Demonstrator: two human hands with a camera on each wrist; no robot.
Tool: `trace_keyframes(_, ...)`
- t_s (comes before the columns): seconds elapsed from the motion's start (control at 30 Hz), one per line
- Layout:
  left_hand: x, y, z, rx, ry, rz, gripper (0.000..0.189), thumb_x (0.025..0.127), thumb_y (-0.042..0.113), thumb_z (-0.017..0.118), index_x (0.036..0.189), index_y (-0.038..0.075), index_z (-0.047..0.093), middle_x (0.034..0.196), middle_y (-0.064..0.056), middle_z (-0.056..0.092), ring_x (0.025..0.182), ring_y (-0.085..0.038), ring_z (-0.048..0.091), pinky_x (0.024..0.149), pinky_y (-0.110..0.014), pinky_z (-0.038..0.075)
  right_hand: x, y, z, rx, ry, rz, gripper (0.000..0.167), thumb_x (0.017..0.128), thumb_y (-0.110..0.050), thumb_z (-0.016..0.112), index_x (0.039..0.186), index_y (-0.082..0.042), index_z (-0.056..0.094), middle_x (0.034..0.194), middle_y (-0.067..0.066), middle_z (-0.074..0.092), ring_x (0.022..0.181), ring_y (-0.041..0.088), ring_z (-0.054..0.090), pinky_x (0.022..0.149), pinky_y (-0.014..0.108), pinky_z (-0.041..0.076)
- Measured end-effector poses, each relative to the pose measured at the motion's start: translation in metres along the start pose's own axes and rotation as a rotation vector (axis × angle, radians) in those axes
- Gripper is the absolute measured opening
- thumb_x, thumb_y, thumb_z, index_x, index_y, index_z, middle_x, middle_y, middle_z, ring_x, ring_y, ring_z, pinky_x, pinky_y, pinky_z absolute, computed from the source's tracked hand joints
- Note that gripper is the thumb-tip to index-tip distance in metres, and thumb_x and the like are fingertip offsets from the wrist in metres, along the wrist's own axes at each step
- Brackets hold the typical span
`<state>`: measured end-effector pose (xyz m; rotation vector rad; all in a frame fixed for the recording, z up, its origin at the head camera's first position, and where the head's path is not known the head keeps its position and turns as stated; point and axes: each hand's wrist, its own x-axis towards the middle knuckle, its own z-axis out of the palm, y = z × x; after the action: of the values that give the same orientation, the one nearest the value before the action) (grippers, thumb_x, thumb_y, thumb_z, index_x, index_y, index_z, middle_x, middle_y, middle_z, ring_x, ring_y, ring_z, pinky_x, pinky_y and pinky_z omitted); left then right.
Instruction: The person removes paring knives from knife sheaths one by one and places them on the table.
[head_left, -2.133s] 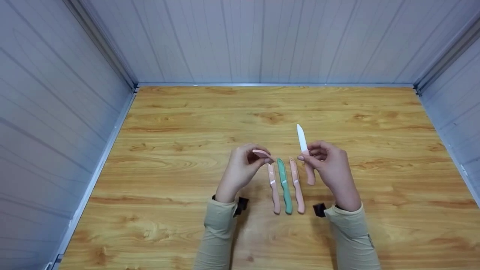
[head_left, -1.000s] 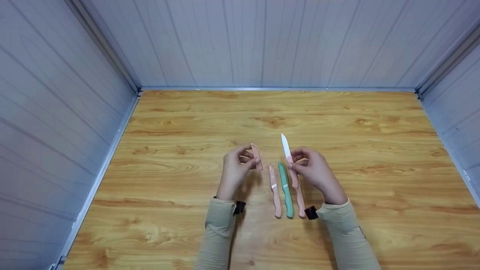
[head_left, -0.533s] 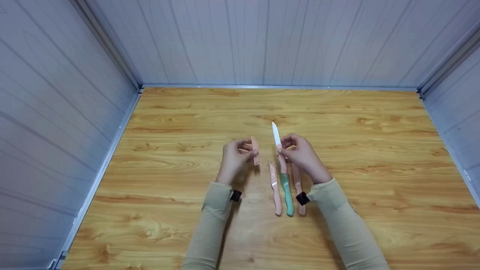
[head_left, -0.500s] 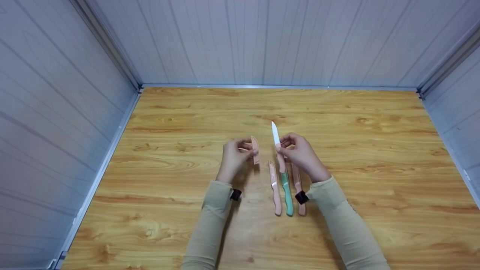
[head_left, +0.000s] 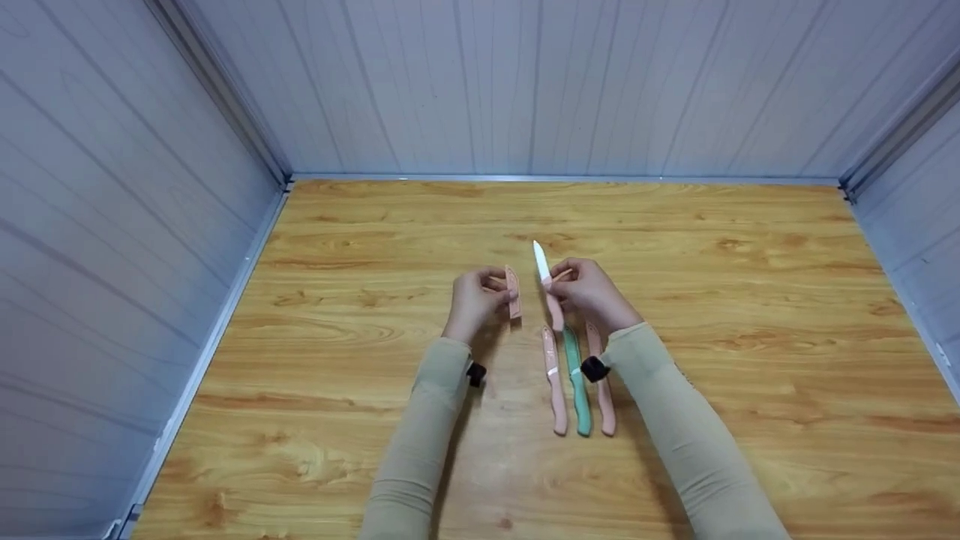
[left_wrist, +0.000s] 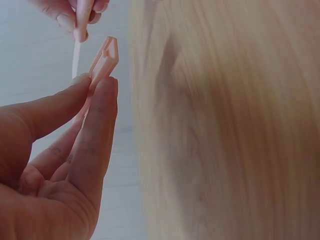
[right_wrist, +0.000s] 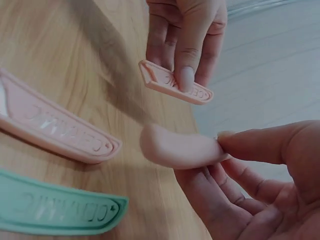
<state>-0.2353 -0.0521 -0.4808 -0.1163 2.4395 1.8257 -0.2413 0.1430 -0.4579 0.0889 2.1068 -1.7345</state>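
My left hand [head_left: 477, 300] pinches a pink knife sheath [head_left: 513, 292] between thumb and fingers; raised lettering shows on the sheath's face in the right wrist view. In my right hand [head_left: 589, 289] is a pink-handled paring knife [head_left: 554, 309], its white blade [head_left: 541, 259] bare and pointing away from me. A narrow gap separates sheath and knife. Below them three sheathed knives lie side by side on the table: a pink knife [head_left: 559, 405] on the left, a green knife [head_left: 582, 405] in the middle and another pink knife [head_left: 606, 409] on the right.
The wood-grain table [head_left: 337, 420] is bounded by a pale back panel [head_left: 495, 90], a left panel [head_left: 112, 225] and a right panel [head_left: 922, 225]. Black wrist cameras [head_left: 595, 369] sit at both cuffs, the right one overlapping the rightmost knife.
Both hands have moved away from me. The right hand has also come left with the bare knife, nearer the sheath. The sheath has turned from crosswise to pointing away.
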Motion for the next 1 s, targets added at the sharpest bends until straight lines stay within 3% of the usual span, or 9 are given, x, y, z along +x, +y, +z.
trace_keyframes(0.23,0.015,-0.002,0.0,-0.057,0.007,-0.089,0.026,0.079,-0.005,0.074,0.104,-0.003,0.068,0.084,-0.011,0.066,0.066,-0.018,0.064,0.061,-0.031,0.056,0.017,-0.003,0.006,0.062,0.031,0.1,0.026,0.092,-0.01,0.062,0.114,-0.001,0.053,0.091,0.014,0.061,0.069,0.024,0.063,0.068,0.042,0.054)
trace_keyframes(0.5,0.024,-0.005,-0.001,-0.063,-0.007,-0.141,0.024,0.08,-0.003,0.074,0.104,-0.003,0.068,0.086,-0.011,0.067,0.065,-0.017,0.066,0.06,-0.031,0.057,0.038,0.003,0.017,0.08,0.054,0.144,0.029,0.09,-0.001,0.063,0.116,0.003,0.052,0.094,0.012,0.06,0.077,0.021,0.064,0.072,0.036,0.055)
trace_keyframes(0.83,0.03,-0.008,-0.004,-0.031,-0.008,-0.141,0.023,0.08,-0.006,0.073,0.101,-0.007,0.068,0.082,-0.012,0.065,0.065,-0.018,0.064,0.06,-0.03,0.056,0.045,0.007,0.026,0.037,0.042,0.128,0.031,0.088,-0.001,0.066,0.117,0.005,0.055,0.1,0.015,0.062,0.081,0.024,0.066,0.07,0.035,0.057)
trace_keyframes(1.0,0.031,-0.009,-0.006,-0.013,-0.005,-0.178,0.022,0.08,-0.005,0.073,0.101,-0.007,0.068,0.08,-0.01,0.062,0.066,-0.019,0.064,0.063,-0.033,0.057,0.048,0.007,0.031,-0.032,0.062,0.087,0.03,0.087,-0.001,0.067,0.115,0.008,0.059,0.098,0.015,0.063,0.077,0.022,0.067,0.068,0.033,0.057)
